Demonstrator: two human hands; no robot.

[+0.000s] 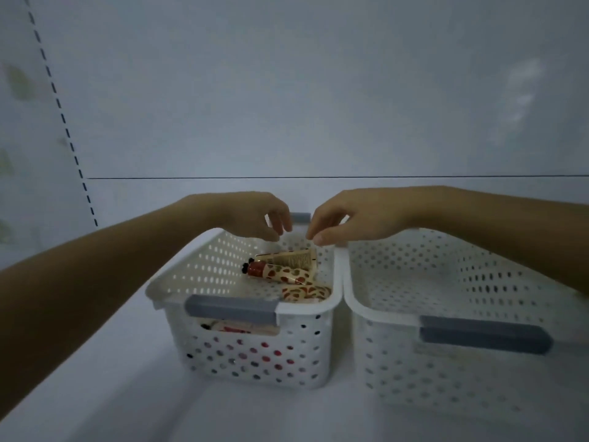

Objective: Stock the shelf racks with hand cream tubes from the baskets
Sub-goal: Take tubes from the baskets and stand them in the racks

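Two white perforated baskets with grey handles stand side by side on a white shelf. The left basket (245,301) holds several hand cream tubes (280,273), cream-coloured with red patterns and dark caps, lying at its far right side. The right basket (382,314) shows no tubes inside. My left hand (255,218) hovers over the far end of the left basket, fingers loosely curled, holding nothing. Just to its right, my right hand (347,221) hangs above the shared rims, thumb and fingers drawn near each other with nothing visible between them.
The white shelf board (95,362) runs under the baskets, with a white back panel (287,90) behind. A slotted upright (63,122) stands at the left. The picture is dim.
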